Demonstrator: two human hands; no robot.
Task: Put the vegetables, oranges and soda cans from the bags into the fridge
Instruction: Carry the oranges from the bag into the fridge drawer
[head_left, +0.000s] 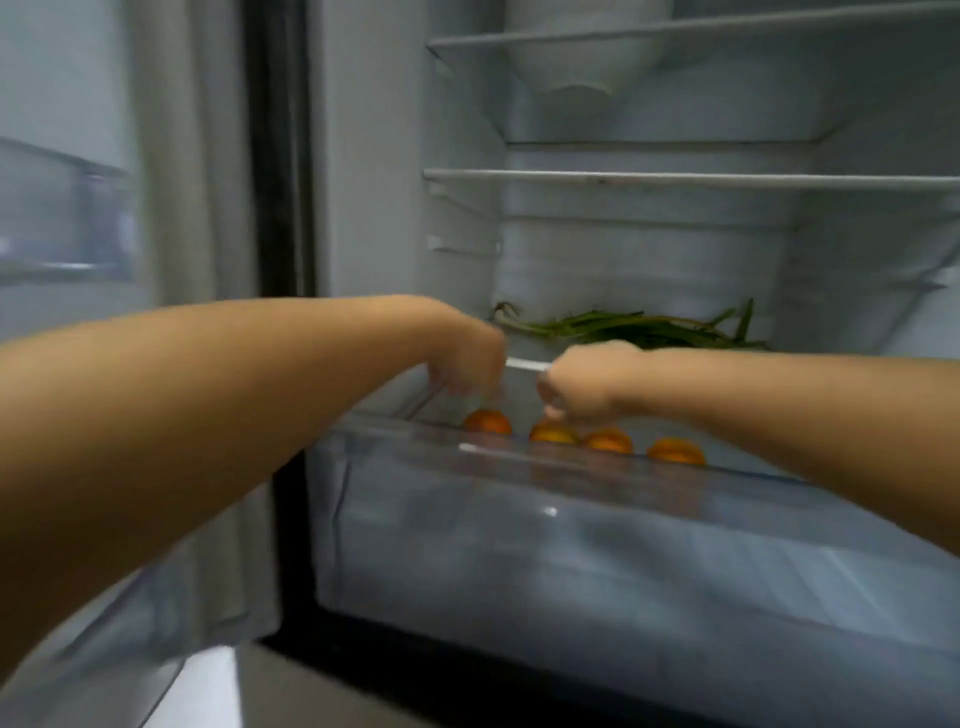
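Both hands reach over the front wall of the clear drawer: the left hand and the right hand have fingers curled downward, but blur hides whether either grip holds something. Four oranges lie in a row in the drawer just below the hands. Green vegetables lie on the shelf behind them.

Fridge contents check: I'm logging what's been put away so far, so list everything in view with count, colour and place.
oranges: four, orange, in a row in the clear drawer, tops showing above its front wall
green vegetables: one bunch, green, long-leaved, on the shelf above the drawer
clear drawer: one, transparent, pulled out at the bottom
shelves: two, white-edged, upper fridge
door bin: one, clear, open door at left
left hand: fingers curled, over the drawer; hold unclear
right hand: fingers curled, above the oranges; hold unclear
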